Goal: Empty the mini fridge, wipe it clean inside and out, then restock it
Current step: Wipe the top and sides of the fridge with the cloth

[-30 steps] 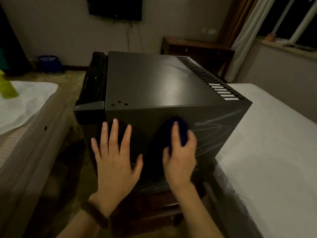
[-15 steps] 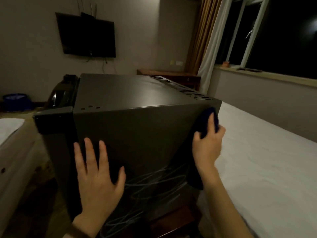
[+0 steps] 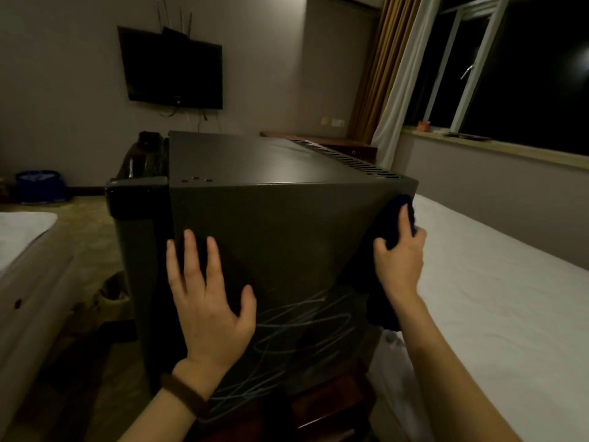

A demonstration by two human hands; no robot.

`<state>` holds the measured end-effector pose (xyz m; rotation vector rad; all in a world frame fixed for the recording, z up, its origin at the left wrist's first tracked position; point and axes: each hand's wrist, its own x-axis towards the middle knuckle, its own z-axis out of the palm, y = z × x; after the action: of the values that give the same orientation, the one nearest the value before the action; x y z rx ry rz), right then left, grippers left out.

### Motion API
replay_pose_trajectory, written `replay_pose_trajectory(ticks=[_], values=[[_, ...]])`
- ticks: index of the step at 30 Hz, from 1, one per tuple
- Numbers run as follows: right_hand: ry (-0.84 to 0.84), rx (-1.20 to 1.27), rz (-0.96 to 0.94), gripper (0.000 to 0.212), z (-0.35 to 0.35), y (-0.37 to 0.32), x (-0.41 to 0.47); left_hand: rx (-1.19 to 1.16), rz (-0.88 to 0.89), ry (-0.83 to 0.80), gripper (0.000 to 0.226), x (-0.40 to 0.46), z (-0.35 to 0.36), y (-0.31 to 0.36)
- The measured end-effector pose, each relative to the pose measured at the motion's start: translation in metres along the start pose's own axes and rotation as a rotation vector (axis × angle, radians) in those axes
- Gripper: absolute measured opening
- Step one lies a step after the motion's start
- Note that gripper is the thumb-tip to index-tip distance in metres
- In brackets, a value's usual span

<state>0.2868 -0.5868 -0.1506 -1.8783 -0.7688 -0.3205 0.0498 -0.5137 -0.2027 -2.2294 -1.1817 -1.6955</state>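
Mini fridge (image 3: 287, 237) centre frame, on low wooden stand (image 3: 331, 406), bed (image 3: 497, 301) just beside at right. Your left hand (image 3: 207, 301) flat on side panel, fingers spread, bracing. Your right hand (image 3: 400, 260) pinches dark blue cloth (image 3: 393, 224) at rear corner, mid right. Risk: hard push at corner likely shifts fridge on stand. Loose cloth tail may snag. Pale streaks low on panel easily missed.

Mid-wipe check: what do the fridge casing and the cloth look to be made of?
Fridge: looks like painted sheet metal with a matte dark grey finish; it has crisp folded edges, punched vent slots along the top, and pale scribbled marks low on the side. Cloth: dark blue, soft and bunched under the right hand; probably microfibre or terry, too dim to tell.
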Motion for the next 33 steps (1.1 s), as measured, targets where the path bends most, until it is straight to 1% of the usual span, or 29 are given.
replay_pose_trajectory(ticks=[2,3,4,6,8,12,13,15,17,18,21,23,24,27,28,30,33], values=[[-0.039,-0.036,-0.094,0.069,0.005,0.006,-0.013,-0.018,0.012,0.022,0.072,-0.001,0.003,-0.003],[-0.026,-0.051,-0.125,0.069,0.005,0.008,-0.012,-0.015,0.027,0.025,0.072,-0.001,0.004,-0.004],[0.010,-0.056,-0.124,0.068,0.004,0.009,-0.005,-0.004,0.047,0.024,0.073,-0.002,0.006,-0.007],[0.070,-0.023,-0.063,0.067,0.000,0.010,0.012,0.043,0.095,0.019,0.072,-0.004,0.008,-0.016],[0.067,-0.008,-0.053,0.068,0.001,0.011,0.011,0.093,0.121,0.006,0.071,-0.009,0.010,-0.024],[-0.004,-0.082,-0.212,0.070,0.010,0.016,-0.014,0.130,0.117,-0.010,0.073,-0.038,0.021,-0.033],[0.007,-0.073,-0.202,0.069,0.007,0.014,-0.007,0.128,0.116,-0.007,0.075,-0.045,0.024,-0.035],[0.062,-0.009,-0.102,0.067,-0.004,0.007,0.017,0.117,0.112,-0.007,0.079,-0.055,0.028,-0.039],[0.088,0.041,-0.062,0.067,-0.010,0.000,0.027,0.088,0.104,0.006,0.076,-0.057,0.029,-0.040],[0.073,0.044,-0.091,0.068,-0.006,-0.004,0.018,0.074,0.097,0.009,0.074,-0.056,0.029,-0.039],[-0.046,-0.061,-0.336,0.072,0.015,-0.001,-0.028,0.026,0.072,0.023,0.072,-0.054,0.029,-0.035],[-0.046,-0.119,-0.407,0.071,0.017,0.008,-0.033,-0.022,0.055,0.051,0.071,-0.055,0.028,-0.034],[-0.013,-0.116,-0.372,0.071,0.014,0.012,-0.022,-0.051,0.048,0.067,0.070,-0.055,0.027,-0.034],[0.056,0.039,-0.122,0.069,-0.002,0.025,0.021,-0.085,0.044,0.076,0.073,-0.063,0.027,-0.040],[0.069,0.039,-0.096,0.069,-0.002,0.029,0.024,-0.079,0.043,0.066,0.073,-0.069,0.028,-0.042],[0.053,-0.027,-0.143,0.072,0.010,0.039,0.006,-0.072,0.028,0.044,0.074,-0.081,0.033,-0.048],[-0.042,-0.151,-0.229,0.076,0.045,0.068,-0.060,-0.055,0.006,0.020,0.075,-0.095,0.040,-0.054]])
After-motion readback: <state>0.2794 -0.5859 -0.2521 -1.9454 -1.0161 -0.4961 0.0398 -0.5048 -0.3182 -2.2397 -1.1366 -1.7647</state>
